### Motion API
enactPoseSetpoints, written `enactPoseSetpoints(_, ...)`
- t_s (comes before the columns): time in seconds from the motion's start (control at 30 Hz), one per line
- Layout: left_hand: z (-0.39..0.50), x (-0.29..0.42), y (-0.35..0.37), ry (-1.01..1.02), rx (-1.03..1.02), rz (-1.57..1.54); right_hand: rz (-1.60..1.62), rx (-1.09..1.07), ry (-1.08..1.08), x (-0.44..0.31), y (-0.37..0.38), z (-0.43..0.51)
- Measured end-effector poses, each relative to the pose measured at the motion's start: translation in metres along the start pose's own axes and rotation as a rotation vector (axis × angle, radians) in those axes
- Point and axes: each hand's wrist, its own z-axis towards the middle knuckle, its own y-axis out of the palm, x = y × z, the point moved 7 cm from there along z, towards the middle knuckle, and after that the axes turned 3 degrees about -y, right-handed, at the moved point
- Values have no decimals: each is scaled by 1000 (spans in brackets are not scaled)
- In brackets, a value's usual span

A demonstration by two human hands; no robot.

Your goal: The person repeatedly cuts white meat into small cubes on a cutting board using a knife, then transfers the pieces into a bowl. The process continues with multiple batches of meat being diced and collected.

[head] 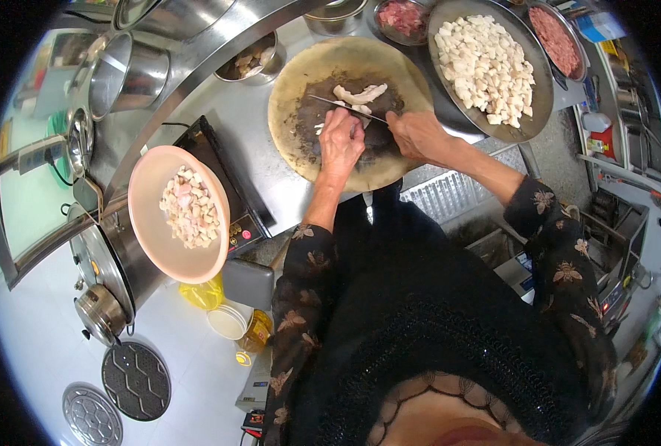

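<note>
A round wooden chopping board (291, 72) with a dark, worn middle lies before me on the steel counter. My right hand (419, 136) grips a knife (344, 107), its thin blade reaching left across the board. Close under the blade, my left hand (340, 139) presses with bent fingers on a pale piece of food, mostly covered by the hand. Just beyond the blade rests a longer pale strip (361, 93), perhaps cooked meat. A few small white bits (319, 129) are by my left fingers.
At the right stands a wide metal pan (539, 95) of pale cubes. Bowls of pink raw meat (400, 17) and minced meat (556, 42) are behind. A pink bowl (146, 217) of cubes sits over an induction cooker (241, 223) at left. A steel pot (277, 64) stands beyond the board.
</note>
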Motion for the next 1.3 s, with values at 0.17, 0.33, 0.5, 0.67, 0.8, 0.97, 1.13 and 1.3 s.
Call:
enactPoseSetpoints(0.17,-4,6,-14,-15,53,-24,-16,-153,102,9,0,-15)
enactPoseSetpoints(0.33,-8,8,-12,24,95,22,5,-236,80,-11,-37,-29)
enactPoseSetpoints(0.5,-8,4,-10,37,88,23,89,-166,92,-6,-3,-15)
enactPoseSetpoints(0.67,-7,6,-13,79,69,24,80,-87,68,-6,17,19)
enactPoseSetpoints(0.8,-9,1,-16,16,105,19,71,-172,60,-1,-1,-13)
enactPoseSetpoints(0.97,-11,5,-22,-17,125,-22,-11,-178,39,-5,-25,-24)
enactPoseSetpoints(1.13,-20,7,-18,38,127,21,60,-174,30,-20,-34,-22)
enactPoseSetpoints(1.3,-26,-6,-14,-57,50,11,106,-176,86,-16,-3,-7)
